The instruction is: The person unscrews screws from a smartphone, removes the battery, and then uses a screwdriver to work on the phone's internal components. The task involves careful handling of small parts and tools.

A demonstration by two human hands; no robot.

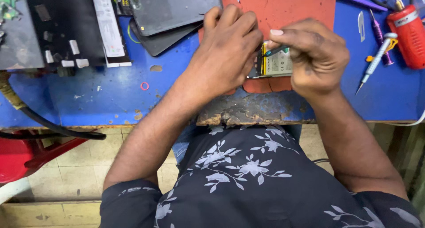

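Head view shows our left hand (pixel 226 51) curled down over the opened phone (pixel 275 62), which lies on the red mat (pixel 283 9) at the blue bench's (pixel 88 99) near edge, while our right hand (pixel 312 55) pinches a thin dark tool (pixel 276 51) whose tip rests on the phone's battery; a screwdriver (pixel 376 60) lies well apart

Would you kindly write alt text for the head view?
Left hand steadies an opened phone with a yellow-edged battery on a red mat, while the right hand works a thin dark tool over it, on a worn blue workbench.
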